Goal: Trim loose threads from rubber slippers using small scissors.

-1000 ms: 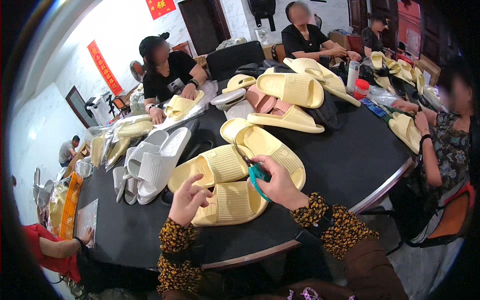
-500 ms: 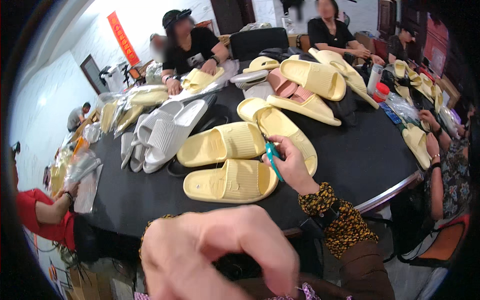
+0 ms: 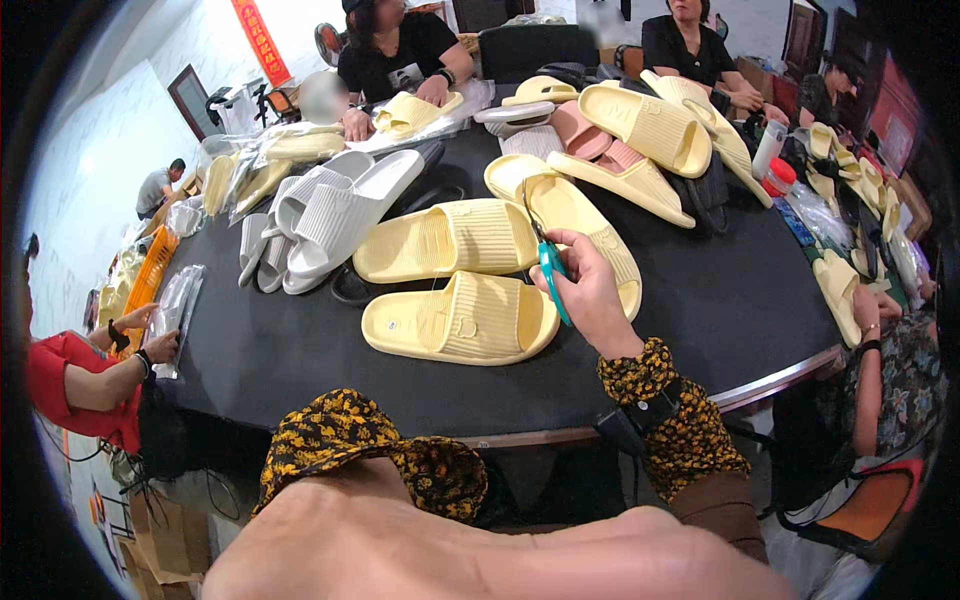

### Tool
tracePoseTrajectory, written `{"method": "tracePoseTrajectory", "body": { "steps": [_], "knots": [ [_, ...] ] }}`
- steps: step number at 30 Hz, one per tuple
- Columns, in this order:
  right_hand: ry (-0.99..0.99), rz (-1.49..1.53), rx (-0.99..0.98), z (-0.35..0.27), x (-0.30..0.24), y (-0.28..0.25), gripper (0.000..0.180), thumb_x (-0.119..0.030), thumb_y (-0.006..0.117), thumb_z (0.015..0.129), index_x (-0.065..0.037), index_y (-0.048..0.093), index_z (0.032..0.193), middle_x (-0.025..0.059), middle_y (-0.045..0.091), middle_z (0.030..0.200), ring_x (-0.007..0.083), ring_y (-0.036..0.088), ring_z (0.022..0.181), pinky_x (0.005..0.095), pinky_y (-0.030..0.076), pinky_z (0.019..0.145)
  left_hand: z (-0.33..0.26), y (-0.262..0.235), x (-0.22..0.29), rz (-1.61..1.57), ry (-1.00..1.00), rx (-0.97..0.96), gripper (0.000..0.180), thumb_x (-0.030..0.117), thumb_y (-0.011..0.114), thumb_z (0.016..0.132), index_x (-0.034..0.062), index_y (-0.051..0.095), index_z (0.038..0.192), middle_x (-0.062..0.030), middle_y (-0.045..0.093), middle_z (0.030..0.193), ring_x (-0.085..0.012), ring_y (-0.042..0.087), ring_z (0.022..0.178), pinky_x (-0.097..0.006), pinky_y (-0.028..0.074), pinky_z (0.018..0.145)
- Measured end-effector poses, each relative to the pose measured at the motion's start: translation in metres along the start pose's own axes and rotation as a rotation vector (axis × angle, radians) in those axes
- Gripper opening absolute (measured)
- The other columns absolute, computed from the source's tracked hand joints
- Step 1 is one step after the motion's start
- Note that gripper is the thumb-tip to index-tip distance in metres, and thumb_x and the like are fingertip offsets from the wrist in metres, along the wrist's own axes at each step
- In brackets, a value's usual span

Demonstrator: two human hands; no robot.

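Clasping teal scissors [image 3: 549, 265], the right hand [image 3: 595, 297] is closed; whether the left hand [image 3: 480, 553] grips anything, I cannot tell.

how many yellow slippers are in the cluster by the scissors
3: a front slipper, a middle slipper just beyond it, and a slanting slipper partly covered by the right hand. Another could be hidden underneath.

Left hand [image 3: 470, 550] cut off by bottom edge; we can't read its pose. Right hand [image 3: 592, 292] partly hides teal scissors [image 3: 551, 270]; we can't tell if they touch the yellow slipper [image 3: 585, 222] behind. Insole mark [image 3: 392, 324] too small for us. Red banner [image 3: 261, 42] cropped.
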State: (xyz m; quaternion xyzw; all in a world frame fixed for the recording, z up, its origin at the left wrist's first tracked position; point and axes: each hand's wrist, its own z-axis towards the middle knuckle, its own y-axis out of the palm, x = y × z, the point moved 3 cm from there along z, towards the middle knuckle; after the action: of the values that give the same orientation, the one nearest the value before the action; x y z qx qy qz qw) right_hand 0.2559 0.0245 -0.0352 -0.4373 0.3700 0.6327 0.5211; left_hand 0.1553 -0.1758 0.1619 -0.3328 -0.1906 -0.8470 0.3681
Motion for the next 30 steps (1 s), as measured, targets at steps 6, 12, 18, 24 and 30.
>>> {"method": "tracePoseTrajectory", "body": {
  "steps": [6, 12, 18, 24, 30],
  "knots": [
    [0.008, 0.014, -0.015, -0.002, -0.006, 0.003, 0.039, -0.005, 0.067, 0.079, 0.004, 0.050, 0.113, 0.0067, 0.062, 0.080, 0.0085, 0.058, 0.071, 0.0226, 0.047, 0.063, -0.002, 0.006, 0.000, -0.009, 0.004, 0.016, 0.031, 0.022, 0.038, 0.097, 0.0004, 0.052, 0.080, -0.0164, 0.058, 0.081, -0.0293, 0.059, 0.067, -0.042, 0.054, 0.061],
    [0.006, -0.021, -0.008, -0.001, -0.004, 0.000, 0.039, -0.005, 0.066, 0.079, 0.004, 0.049, 0.113, 0.0070, 0.062, 0.081, 0.0086, 0.058, 0.072, 0.0227, 0.048, 0.064, -0.005, 0.003, -0.002, -0.041, 0.012, 0.012, 0.031, 0.020, 0.038, 0.097, -0.0003, 0.052, 0.079, -0.0163, 0.057, 0.081, -0.0292, 0.059, 0.067, -0.042, 0.055, 0.061],
    [0.021, -0.014, -0.010, -0.001, -0.003, 0.005, 0.039, -0.007, 0.068, 0.079, 0.003, 0.050, 0.113, 0.0059, 0.061, 0.080, 0.0075, 0.056, 0.070, 0.0221, 0.046, 0.063, -0.006, 0.008, 0.001, -0.033, 0.020, 0.032, 0.030, 0.018, 0.037, 0.097, -0.0009, 0.051, 0.078, -0.0161, 0.057, 0.080, -0.0291, 0.059, 0.066, -0.041, 0.055, 0.060],
    [0.028, -0.006, -0.002, 0.001, 0.000, -0.002, 0.041, -0.007, 0.068, 0.079, 0.003, 0.050, 0.114, 0.0040, 0.060, 0.080, 0.0076, 0.055, 0.070, 0.0223, 0.046, 0.063, -0.006, 0.003, -0.002, -0.058, 0.026, 0.028, 0.029, 0.016, 0.037, 0.097, -0.0016, 0.051, 0.077, -0.0159, 0.057, 0.080, -0.0290, 0.059, 0.066, -0.041, 0.055, 0.060],
    [0.031, 0.011, -0.016, -0.002, -0.003, 0.003, 0.041, -0.007, 0.068, 0.079, 0.002, 0.049, 0.114, 0.0048, 0.059, 0.082, 0.0078, 0.055, 0.072, 0.0224, 0.046, 0.064, -0.007, 0.004, 0.004, -0.049, 0.010, 0.024, 0.029, 0.014, 0.036, 0.096, -0.0023, 0.050, 0.076, -0.0157, 0.057, 0.079, -0.0289, 0.059, 0.066, -0.041, 0.056, 0.059]
  ]
}}
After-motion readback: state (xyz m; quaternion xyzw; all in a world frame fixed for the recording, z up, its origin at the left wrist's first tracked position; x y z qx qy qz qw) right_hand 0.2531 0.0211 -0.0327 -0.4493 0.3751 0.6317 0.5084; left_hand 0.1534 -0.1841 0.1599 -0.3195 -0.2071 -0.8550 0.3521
